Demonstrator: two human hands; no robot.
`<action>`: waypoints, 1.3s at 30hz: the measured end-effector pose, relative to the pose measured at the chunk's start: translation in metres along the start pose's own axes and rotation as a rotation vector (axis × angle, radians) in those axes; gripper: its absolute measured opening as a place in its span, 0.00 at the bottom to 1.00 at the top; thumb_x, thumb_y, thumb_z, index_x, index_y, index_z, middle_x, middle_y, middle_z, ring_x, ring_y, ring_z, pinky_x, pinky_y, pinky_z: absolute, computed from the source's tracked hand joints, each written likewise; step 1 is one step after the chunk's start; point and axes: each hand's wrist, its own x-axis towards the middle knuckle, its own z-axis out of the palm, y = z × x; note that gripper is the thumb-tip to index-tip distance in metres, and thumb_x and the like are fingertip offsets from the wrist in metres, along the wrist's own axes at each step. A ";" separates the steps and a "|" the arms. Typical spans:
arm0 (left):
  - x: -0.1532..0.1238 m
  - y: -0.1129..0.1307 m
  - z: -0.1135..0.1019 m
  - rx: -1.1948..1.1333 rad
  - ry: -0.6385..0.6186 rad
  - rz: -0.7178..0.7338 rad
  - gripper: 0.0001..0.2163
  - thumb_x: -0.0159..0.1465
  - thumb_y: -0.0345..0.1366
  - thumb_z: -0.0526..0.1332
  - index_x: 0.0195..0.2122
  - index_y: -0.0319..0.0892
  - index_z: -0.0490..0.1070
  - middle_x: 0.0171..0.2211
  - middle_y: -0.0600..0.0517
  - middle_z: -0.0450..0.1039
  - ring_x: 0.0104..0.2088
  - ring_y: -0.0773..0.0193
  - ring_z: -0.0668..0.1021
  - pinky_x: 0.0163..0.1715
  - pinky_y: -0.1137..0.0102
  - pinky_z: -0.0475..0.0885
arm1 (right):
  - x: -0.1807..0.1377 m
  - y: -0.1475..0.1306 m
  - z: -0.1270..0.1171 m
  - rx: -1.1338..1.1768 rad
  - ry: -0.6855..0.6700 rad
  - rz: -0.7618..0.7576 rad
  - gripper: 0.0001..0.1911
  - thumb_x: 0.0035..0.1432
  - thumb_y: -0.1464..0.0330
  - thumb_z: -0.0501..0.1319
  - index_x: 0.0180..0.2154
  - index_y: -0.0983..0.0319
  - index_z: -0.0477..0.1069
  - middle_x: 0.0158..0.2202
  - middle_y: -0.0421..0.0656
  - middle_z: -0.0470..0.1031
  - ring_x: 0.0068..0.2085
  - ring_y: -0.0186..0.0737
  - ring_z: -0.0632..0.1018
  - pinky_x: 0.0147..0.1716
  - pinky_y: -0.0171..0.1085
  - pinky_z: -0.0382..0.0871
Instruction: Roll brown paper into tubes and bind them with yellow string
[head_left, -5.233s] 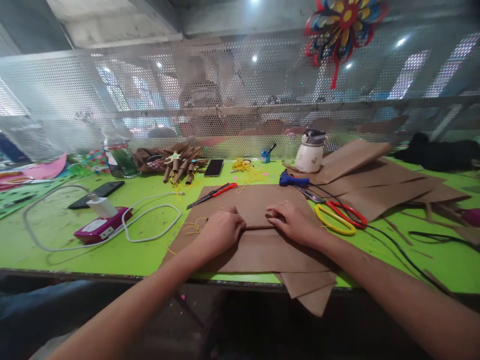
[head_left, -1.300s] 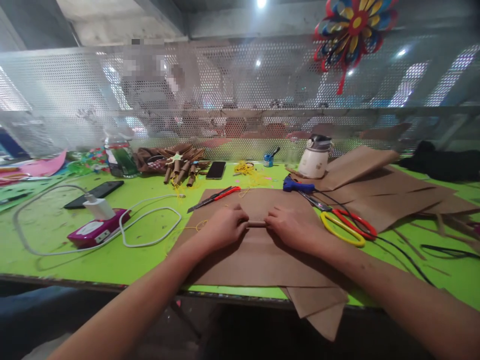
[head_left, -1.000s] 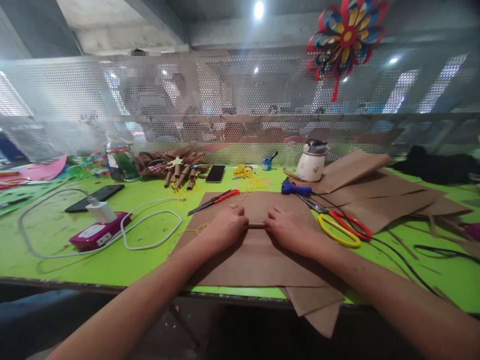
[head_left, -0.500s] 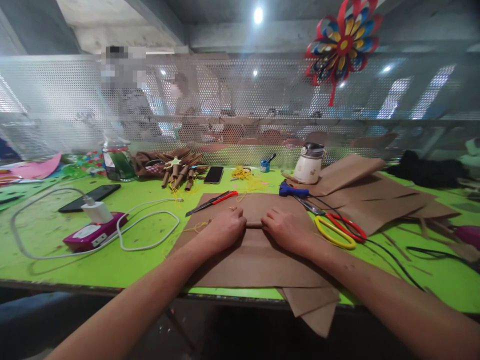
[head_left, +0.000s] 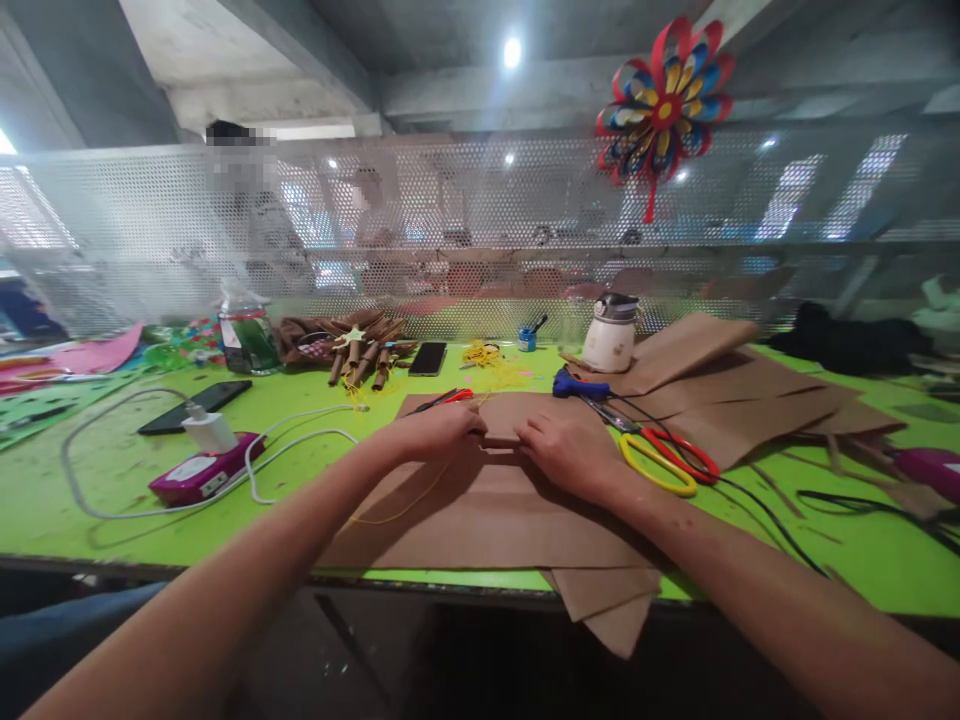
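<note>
A sheet of brown kraft paper (head_left: 465, 525) lies along the near side of the green table. Both my hands grip a folded or rolled band across its upper part, with a short stretch bare between them. My left hand (head_left: 442, 432) has its fingers curled over the left end of this band; some fingertips are hidden. At the right end, the bent fingers of my right hand (head_left: 562, 450) press on the paper. Just beyond my left hand lies a red-handled utility knife (head_left: 454, 397), partly covered. A yellow thread (head_left: 409, 512) curves over the sheet.
Scissors (head_left: 658, 465) with red and yellow handles and a blue glue gun (head_left: 581, 384) lie at right, beside more brown paper (head_left: 750, 410). A white flask (head_left: 610, 340) stands behind. At left are a purple power strip (head_left: 202, 475), a white cable and phones. Perforated screen behind.
The thin roll between my hands now shows as a wider band of paper. My left hand has shifted slightly left and up, covering more of the knife. The view has tilted slightly.
</note>
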 end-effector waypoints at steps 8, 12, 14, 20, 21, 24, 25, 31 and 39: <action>0.002 0.000 -0.017 -0.176 -0.097 -0.032 0.10 0.60 0.31 0.53 0.35 0.41 0.74 0.30 0.51 0.74 0.28 0.68 0.70 0.27 0.75 0.60 | -0.005 -0.001 -0.012 0.005 0.054 0.049 0.11 0.62 0.65 0.53 0.39 0.63 0.70 0.37 0.47 0.73 0.36 0.40 0.71 0.31 0.37 0.52; 0.002 0.003 -0.012 -0.270 -0.046 -0.037 0.11 0.59 0.32 0.54 0.37 0.41 0.75 0.29 0.52 0.74 0.29 0.68 0.71 0.29 0.75 0.62 | -0.007 -0.003 -0.017 -0.008 0.034 0.081 0.12 0.62 0.64 0.52 0.39 0.64 0.70 0.36 0.47 0.74 0.35 0.40 0.71 0.29 0.37 0.51; 0.002 0.006 -0.011 -0.279 -0.030 -0.042 0.10 0.59 0.33 0.54 0.36 0.41 0.75 0.28 0.53 0.74 0.27 0.68 0.71 0.28 0.75 0.62 | -0.007 -0.004 -0.019 -0.010 0.025 0.092 0.12 0.63 0.63 0.51 0.38 0.63 0.70 0.35 0.47 0.74 0.34 0.39 0.72 0.28 0.38 0.50; 0.002 0.014 -0.002 -0.098 0.106 -0.091 0.06 0.58 0.35 0.58 0.29 0.40 0.74 0.27 0.52 0.73 0.26 0.68 0.71 0.26 0.74 0.61 | -0.007 -0.007 -0.020 -0.014 -0.001 0.117 0.15 0.65 0.63 0.48 0.38 0.63 0.70 0.35 0.48 0.75 0.34 0.41 0.73 0.27 0.37 0.52; 0.001 0.015 -0.001 -0.080 0.129 -0.087 0.06 0.58 0.34 0.58 0.29 0.40 0.74 0.28 0.52 0.73 0.27 0.68 0.71 0.26 0.74 0.61 | -0.007 -0.009 -0.020 -0.013 -0.003 0.126 0.15 0.65 0.63 0.48 0.39 0.63 0.70 0.36 0.48 0.75 0.34 0.42 0.73 0.28 0.37 0.52; 0.002 0.018 0.003 -0.053 0.146 -0.071 0.08 0.60 0.31 0.56 0.28 0.39 0.73 0.29 0.50 0.72 0.28 0.68 0.72 0.28 0.74 0.63 | -0.008 -0.012 -0.020 -0.011 -0.016 0.158 0.15 0.64 0.63 0.48 0.39 0.63 0.70 0.36 0.49 0.75 0.34 0.43 0.74 0.28 0.37 0.54; 0.003 0.019 0.004 -0.038 0.141 -0.071 0.08 0.60 0.31 0.55 0.27 0.38 0.73 0.29 0.50 0.72 0.28 0.67 0.72 0.28 0.74 0.64 | -0.008 -0.012 -0.019 -0.010 -0.021 0.168 0.15 0.64 0.63 0.49 0.39 0.63 0.70 0.35 0.49 0.76 0.34 0.43 0.74 0.28 0.37 0.54; 0.008 0.021 0.006 0.046 0.128 -0.040 0.09 0.61 0.30 0.54 0.28 0.37 0.73 0.33 0.46 0.72 0.35 0.63 0.74 0.37 0.70 0.67 | -0.007 -0.012 -0.022 0.000 -0.062 0.210 0.15 0.63 0.61 0.50 0.39 0.62 0.69 0.36 0.49 0.76 0.35 0.45 0.75 0.28 0.36 0.57; 0.003 0.013 0.002 0.079 0.141 -0.052 0.10 0.64 0.33 0.52 0.30 0.39 0.71 0.33 0.49 0.72 0.30 0.64 0.73 0.31 0.71 0.65 | -0.008 -0.006 -0.027 0.011 -0.081 0.178 0.14 0.62 0.65 0.50 0.47 0.61 0.67 0.37 0.49 0.76 0.35 0.44 0.76 0.29 0.36 0.57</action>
